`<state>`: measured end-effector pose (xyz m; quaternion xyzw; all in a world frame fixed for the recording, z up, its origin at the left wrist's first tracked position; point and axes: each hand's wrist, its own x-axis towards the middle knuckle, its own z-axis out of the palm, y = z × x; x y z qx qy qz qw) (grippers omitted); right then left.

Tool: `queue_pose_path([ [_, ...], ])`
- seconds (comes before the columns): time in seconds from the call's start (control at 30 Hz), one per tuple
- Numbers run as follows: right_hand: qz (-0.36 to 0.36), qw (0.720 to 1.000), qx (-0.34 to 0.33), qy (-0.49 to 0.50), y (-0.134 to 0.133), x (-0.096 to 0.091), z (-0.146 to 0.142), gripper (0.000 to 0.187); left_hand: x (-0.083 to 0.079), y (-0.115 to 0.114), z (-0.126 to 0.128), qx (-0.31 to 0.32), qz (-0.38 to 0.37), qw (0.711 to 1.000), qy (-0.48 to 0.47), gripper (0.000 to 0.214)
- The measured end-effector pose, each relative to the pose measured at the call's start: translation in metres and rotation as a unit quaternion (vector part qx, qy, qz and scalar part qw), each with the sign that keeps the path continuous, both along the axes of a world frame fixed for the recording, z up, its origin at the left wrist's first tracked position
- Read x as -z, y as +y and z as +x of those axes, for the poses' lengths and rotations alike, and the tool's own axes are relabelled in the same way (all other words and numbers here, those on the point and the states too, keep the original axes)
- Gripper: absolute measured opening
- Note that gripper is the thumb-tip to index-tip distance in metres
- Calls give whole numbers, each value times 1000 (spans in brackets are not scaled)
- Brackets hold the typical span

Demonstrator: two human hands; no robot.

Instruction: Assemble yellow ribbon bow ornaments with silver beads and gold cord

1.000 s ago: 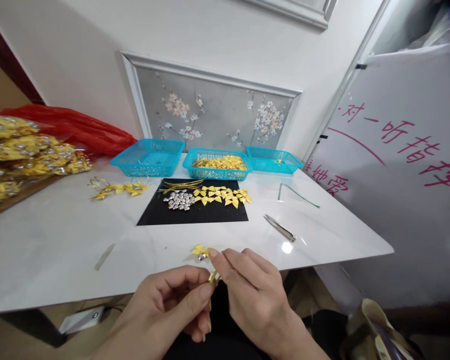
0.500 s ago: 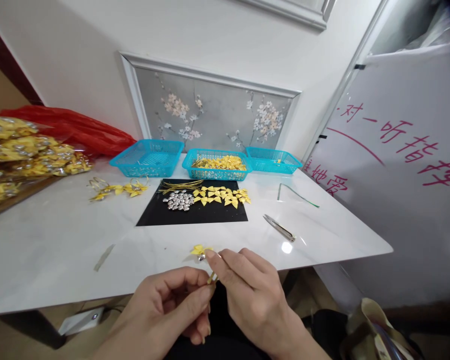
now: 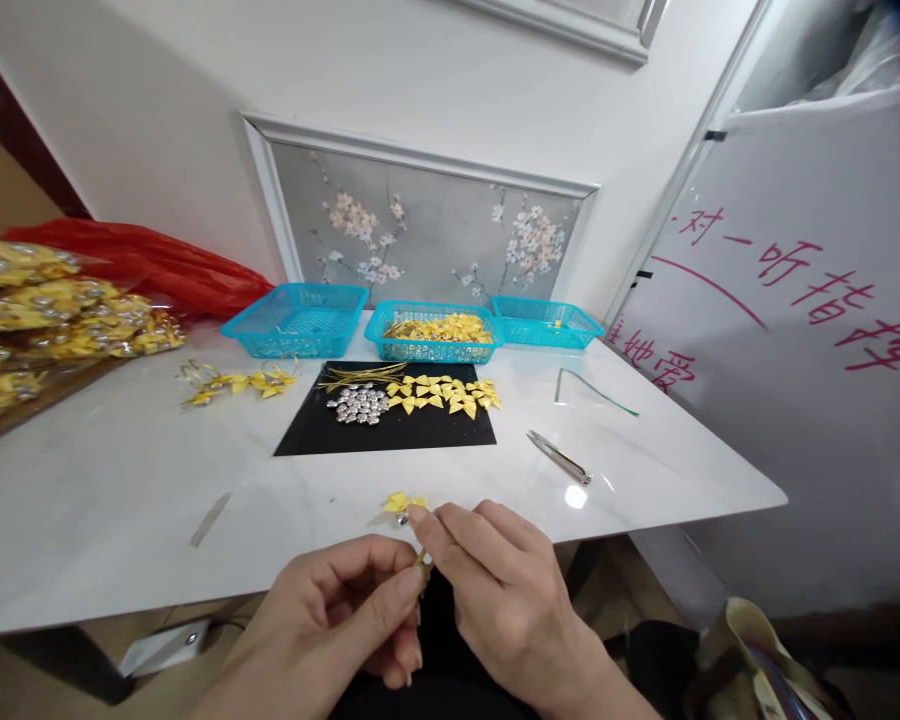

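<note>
My left hand (image 3: 356, 610) is closed, thumb and forefinger pinching a thin gold cord (image 3: 421, 557) at the table's front edge. Against it, my right hand (image 3: 499, 600) is closed too, its fingertips on the cord's upper part. A yellow ribbon flower (image 3: 403, 502) with a silver bead (image 3: 402, 519) shows just beyond the right fingertips; whether it is joined to the cord is hidden. On a black mat (image 3: 390, 438) lie silver beads (image 3: 358, 403), yellow folded petals (image 3: 442, 393) and gold cords (image 3: 360, 374).
Three blue baskets stand at the back: left (image 3: 296, 320), middle (image 3: 435, 350) holding yellow pieces, right (image 3: 547, 322). Thread snips (image 3: 559, 458) and a green strip (image 3: 600, 390) lie right. Finished-looking flowers (image 3: 244, 382) and bagged yellow bundles (image 3: 67, 310) are left.
The gold cord between my fingertips shows as a single strand now, where a small loop showed before. Both hands keep nearly the same place and grip.
</note>
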<state>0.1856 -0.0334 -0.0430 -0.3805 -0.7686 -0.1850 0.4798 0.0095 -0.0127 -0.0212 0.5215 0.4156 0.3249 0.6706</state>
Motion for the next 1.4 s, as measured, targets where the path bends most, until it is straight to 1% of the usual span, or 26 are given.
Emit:
queue_pose_path([
  [0.13,2,1000,-6,1,1,1,-1,30,1,-1,-2,-7,-16,1000,-13,36],
  [0.17,0,1000,-15,11,1,1,-1,30,2,-1,-2,-7,-27,999,-22,35],
  [0.23,-23,997,-54,55,1,-1,0,31,1,-1,-4,-6,-64,997,-40,30],
  [0.3,-66,984,-112,123,0,-4,3,32,0,0,-6,13,-110,992,-59,26],
  [0.37,-123,963,-159,179,-1,-7,7,32,-2,1,-7,26,-146,986,-75,25],
  [0.43,-176,944,-185,206,-2,-9,12,31,-4,2,-7,24,-166,982,-84,25],
  [0.53,-232,927,-209,209,-1,-11,16,24,-4,2,-6,11,-180,979,-89,23],
  [0.6,-240,925,-214,203,0,-11,16,19,-2,2,-6,13,-185,978,-97,19],
  [0.7,-223,933,-209,189,3,-11,16,18,0,3,-5,25,-196,974,-109,15],
  [0.83,-200,945,-201,165,2,-13,15,24,-5,2,-5,42,-191,974,-113,24],
  [0.9,-195,949,-188,163,1,-15,14,25,-6,1,-6,46,-154,983,-87,25],
  [0.93,-195,951,-177,163,-1,-16,13,24,-6,0,-7,44,-119,990,-65,28],
  [0.97,-197,953,-164,164,-2,-17,11,24,-4,0,-8,36,-72,996,-36,32],
  [1.03,-206,955,-136,163,-6,-19,9,22,0,-2,-9,-13,40,998,36,34],
  [1.07,-210,956,-124,162,-8,-20,7,22,2,-3,-9,-41,94,992,74,31],
  [1.13,-221,957,-105,158,-11,-21,5,23,6,-5,-8,-84,182,970,135,22],
  [1.2,-230,957,-96,149,-13,-21,3,24,7,-6,-7,-106,245,947,176,16],
  [1.3,-223,960,-94,138,-14,-21,2,24,4,-5,-5,-115,310,919,212,10],
  [1.4,-219,963,-87,133,-14,-22,2,24,0,-2,-4,-105,345,907,218,11],
])
